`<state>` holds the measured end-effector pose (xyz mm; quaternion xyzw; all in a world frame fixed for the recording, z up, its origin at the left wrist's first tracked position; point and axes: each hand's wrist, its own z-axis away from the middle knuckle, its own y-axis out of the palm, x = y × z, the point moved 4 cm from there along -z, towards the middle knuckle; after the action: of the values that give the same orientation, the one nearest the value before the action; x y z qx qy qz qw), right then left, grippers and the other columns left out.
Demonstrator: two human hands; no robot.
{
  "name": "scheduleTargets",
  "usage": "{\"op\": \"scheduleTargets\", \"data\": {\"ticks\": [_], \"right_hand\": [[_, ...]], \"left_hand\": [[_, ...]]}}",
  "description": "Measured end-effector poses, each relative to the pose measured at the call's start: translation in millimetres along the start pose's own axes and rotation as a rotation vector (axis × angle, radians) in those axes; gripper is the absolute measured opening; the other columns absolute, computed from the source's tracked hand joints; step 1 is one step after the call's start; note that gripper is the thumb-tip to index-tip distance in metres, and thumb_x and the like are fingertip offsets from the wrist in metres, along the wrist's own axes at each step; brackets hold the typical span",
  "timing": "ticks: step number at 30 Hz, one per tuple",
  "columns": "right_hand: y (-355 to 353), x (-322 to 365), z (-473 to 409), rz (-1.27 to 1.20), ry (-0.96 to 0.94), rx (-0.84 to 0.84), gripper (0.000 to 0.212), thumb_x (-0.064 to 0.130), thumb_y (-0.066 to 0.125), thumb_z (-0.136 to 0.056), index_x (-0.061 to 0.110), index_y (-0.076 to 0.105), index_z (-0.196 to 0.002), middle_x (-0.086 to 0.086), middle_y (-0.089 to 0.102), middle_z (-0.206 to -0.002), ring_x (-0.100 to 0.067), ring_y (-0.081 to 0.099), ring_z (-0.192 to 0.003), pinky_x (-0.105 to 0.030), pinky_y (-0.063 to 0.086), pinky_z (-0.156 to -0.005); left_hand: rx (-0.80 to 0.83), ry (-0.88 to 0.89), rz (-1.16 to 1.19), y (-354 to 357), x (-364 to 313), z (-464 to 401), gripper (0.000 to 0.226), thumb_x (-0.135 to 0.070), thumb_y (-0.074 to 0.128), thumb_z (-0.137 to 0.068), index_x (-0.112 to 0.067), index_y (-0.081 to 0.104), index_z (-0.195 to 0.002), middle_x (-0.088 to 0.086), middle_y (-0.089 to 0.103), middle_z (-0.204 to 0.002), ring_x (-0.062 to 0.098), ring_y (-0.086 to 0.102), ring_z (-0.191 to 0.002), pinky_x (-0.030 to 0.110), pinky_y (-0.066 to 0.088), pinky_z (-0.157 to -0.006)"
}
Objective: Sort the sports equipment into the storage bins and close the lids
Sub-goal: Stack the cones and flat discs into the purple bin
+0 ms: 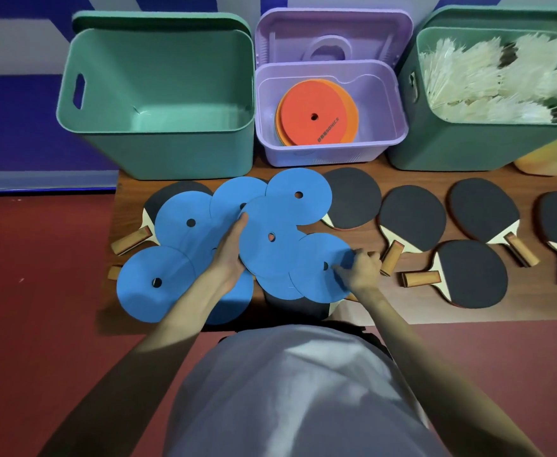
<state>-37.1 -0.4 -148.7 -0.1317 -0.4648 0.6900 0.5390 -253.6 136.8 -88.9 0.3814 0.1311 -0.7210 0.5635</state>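
Several flat blue discs with centre holes lie overlapped on the wooden table. My left hand lies among them, fingers straight, slipped under the edge of the middle disc. My right hand pinches the right edge of the near-right blue disc. Several black table-tennis paddles lie on the table to the right, and one paddle shows from under the discs at the left. The purple bin holds orange discs.
An empty green bin stands at the back left, its lid behind it. The purple lid leans behind the purple bin. A green bin at the back right holds white shuttlecocks. Red floor lies left of the table.
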Motion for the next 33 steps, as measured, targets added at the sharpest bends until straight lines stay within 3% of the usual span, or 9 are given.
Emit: {"op": "scheduleTargets", "data": {"ticks": [2,6,8,13,17,21,25,30,33], "right_hand": [[-4.3,0.7,-2.2,-0.068,-0.017,-0.02,0.056,0.026,0.077,-0.077,0.0,0.044,-0.113,-0.017,0.048,-0.113,-0.037,0.047,-0.108,-0.041,0.042,-0.088],[-21.4,13.5,-0.6,-0.234,-0.259,0.018,0.014,0.003,0.048,-0.092,0.007,0.036,-0.098,-0.009,0.053,-0.082,-0.032,0.054,-0.079,-0.036,0.037,-0.064],[-36.7,22.6,4.6,-0.34,-0.387,-0.034,0.011,-0.001,0.043,-0.093,0.008,0.041,-0.1,-0.004,0.054,-0.078,-0.024,0.051,-0.072,-0.036,0.038,-0.065],[-73.5,58.1,15.2,-0.629,-0.591,-0.2,0.016,0.0,0.045,-0.091,0.013,0.045,-0.101,0.005,0.052,-0.094,-0.02,0.053,-0.088,-0.03,0.042,-0.08],[-83.2,86.8,20.4,-0.96,-0.541,-0.056,0.015,0.001,0.049,-0.092,0.013,0.048,-0.101,0.002,0.057,-0.098,-0.013,0.057,-0.087,-0.025,0.046,-0.075],[-69.2,111.4,26.6,-1.138,-0.439,0.15,0.014,0.0,0.047,-0.095,0.011,0.048,-0.103,-0.002,0.065,-0.087,-0.013,0.063,-0.076,-0.027,0.05,-0.065],[-33.6,121.7,28.0,-0.957,-0.413,0.207,0.017,0.007,0.051,-0.094,0.024,0.05,-0.096,-0.02,0.062,-0.102,-0.028,0.059,-0.086,-0.044,0.05,-0.082],[-13.9,117.2,25.3,-0.747,-0.424,0.036,0.019,0.009,0.055,-0.094,0.007,0.052,-0.112,-0.003,0.06,-0.097,-0.011,0.056,-0.082,-0.021,0.047,-0.078],[-11.5,111.9,21.6,-0.658,-0.431,0.013,0.026,0.012,0.06,-0.092,0.007,0.057,-0.117,-0.001,0.057,-0.097,-0.005,0.052,-0.078,-0.007,0.041,-0.07]], "left_hand": [[-0.036,-0.003,-0.028,-1.5,-0.3,-2.1,0.045,-0.057,0.041,-0.096,-0.03,0.061,-0.126,-0.008,0.067,-0.121,0.015,0.064,-0.112,0.04,0.053,-0.091],[-0.085,-0.003,-0.042,-2.2,-5.9,-2.8,0.044,-0.06,0.043,-0.093,-0.033,0.065,-0.12,-0.009,0.069,-0.117,0.016,0.064,-0.11,0.043,0.053,-0.092],[-0.114,-0.003,-0.012,-3.6,-10.8,-2.2,0.04,-0.059,0.044,-0.093,-0.033,0.067,-0.113,-0.009,0.072,-0.11,0.017,0.066,-0.105,0.042,0.054,-0.088],[-0.159,-0.008,0.094,-8.9,-21.3,-1.2,0.04,-0.059,0.041,-0.095,-0.032,0.07,-0.098,-0.009,0.075,-0.093,0.016,0.069,-0.094,0.039,0.055,-0.08],[-0.136,-0.017,0.161,-6.8,-26.8,-2.6,0.053,-0.063,0.031,-0.095,-0.03,0.07,-0.108,-0.005,0.073,-0.106,0.017,0.067,-0.103,0.037,0.052,-0.078],[-0.14,-0.013,0.241,-1.9,-29.9,-5.1,0.05,-0.059,0.032,-0.096,-0.03,0.07,-0.109,-0.004,0.073,-0.108,0.021,0.064,-0.109,0.04,0.05,-0.084],[-0.076,-0.069,0.324,9.9,-26.4,1.4,0.058,-0.062,0.029,-0.095,-0.023,0.071,-0.101,0.004,0.074,-0.101,0.023,0.069,-0.094,0.04,0.053,-0.083],[-0.034,-0.077,0.356,8.4,-17.5,4.3,0.059,-0.059,0.032,-0.096,-0.016,0.069,-0.113,0.01,0.07,-0.114,0.029,0.064,-0.11,0.045,0.048,-0.098],[-0.037,-0.082,0.355,6.2,-8.2,4.4,0.055,-0.054,0.032,-0.098,-0.015,0.067,-0.113,0.01,0.071,-0.112,0.03,0.064,-0.107,0.046,0.048,-0.096]]}}
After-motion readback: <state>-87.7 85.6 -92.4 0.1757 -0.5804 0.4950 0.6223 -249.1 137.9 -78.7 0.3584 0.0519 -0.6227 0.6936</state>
